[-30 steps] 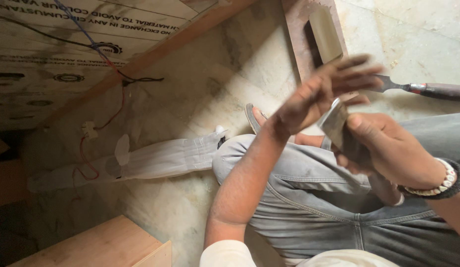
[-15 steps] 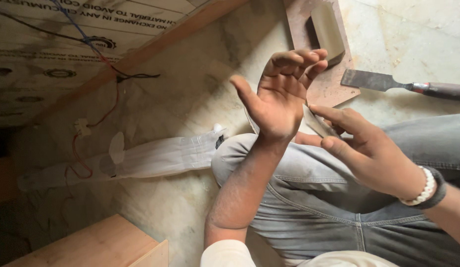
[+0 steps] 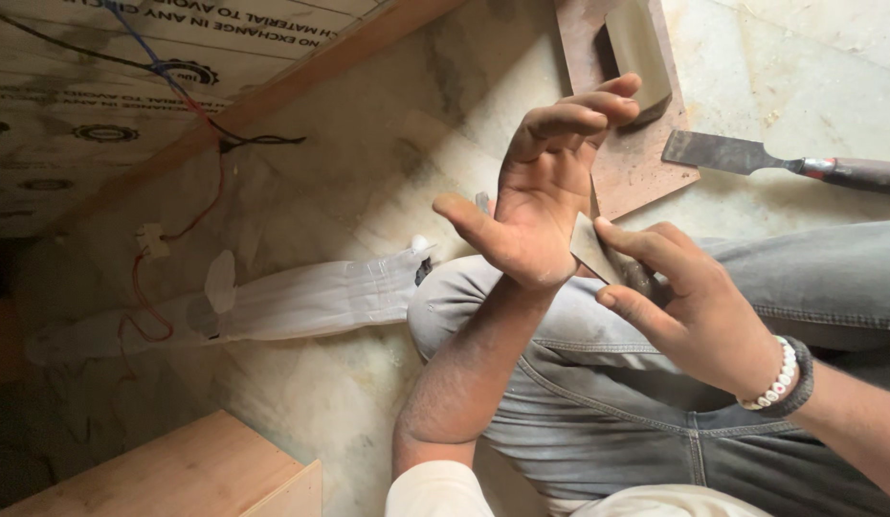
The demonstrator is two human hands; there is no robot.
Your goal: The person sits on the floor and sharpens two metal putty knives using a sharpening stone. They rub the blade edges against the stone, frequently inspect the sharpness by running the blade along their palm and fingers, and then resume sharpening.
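Thin flat piece pinched in my right hand, left palm raised against it.

The small flat piece [image 3: 598, 254] sits between my two hands, above my lap; I judge it light, stiff and thin, with an edge sharp enough that I would grip it by the faces, not the rim. My right hand [image 3: 699, 311] is clamped on it, thumb on top and fingers under, wrist bent inward with a bead bracelet [image 3: 780, 375] at the cuff. My left hand [image 3: 545, 196] is open, holding nothing, palm up and fingers curled, its heel touching the piece's edge. Beyond the left fingertips lie a brown board [image 3: 636, 163] with a block [image 3: 641, 48] on it; to the right of it, a chisel [image 3: 751, 158] on the stone floor [image 3: 368, 201]. A white fabric bundle [image 3: 301, 297] lies left of my knee.
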